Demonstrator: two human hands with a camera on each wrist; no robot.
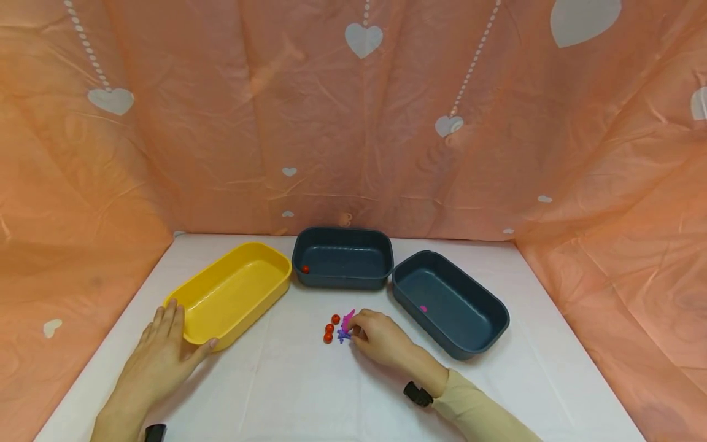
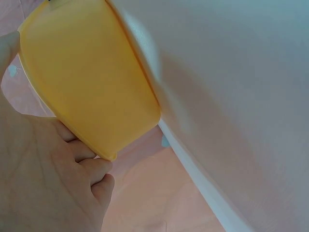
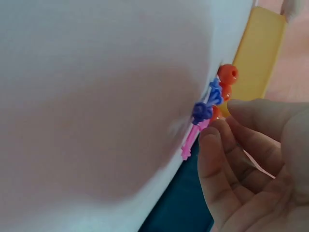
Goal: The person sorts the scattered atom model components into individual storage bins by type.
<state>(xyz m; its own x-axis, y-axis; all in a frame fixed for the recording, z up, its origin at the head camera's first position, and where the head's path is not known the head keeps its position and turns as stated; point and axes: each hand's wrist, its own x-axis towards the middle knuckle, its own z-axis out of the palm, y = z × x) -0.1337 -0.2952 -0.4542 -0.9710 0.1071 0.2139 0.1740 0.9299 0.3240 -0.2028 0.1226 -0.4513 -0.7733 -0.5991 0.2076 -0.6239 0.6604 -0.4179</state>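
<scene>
In the head view my left hand [image 1: 151, 356] rests at the near end of a yellow tray [image 1: 265, 301]. Its extended fingers touch the rim, and the thumb lies along the side. The left wrist view shows the fingers [image 2: 96, 169] against the tray's edge. My right hand [image 1: 381, 337] reaches low over a small group of pieces, its bent thumb and fingers apart. Right at the fingertips are a pink piece [image 3: 189, 142] and purple knobbly pieces [image 3: 203, 112]. Several red beads [image 1: 329, 328] lie just left of them.
A dark blue tray [image 1: 342, 282] stands at the back with a red bead [image 1: 305, 269] inside. Another dark tray [image 1: 480, 353], angled at the right, holds a pink piece [image 1: 423, 308]. Orange cloth with white hearts [image 1: 363, 40] hangs around the white table [image 1: 287, 393].
</scene>
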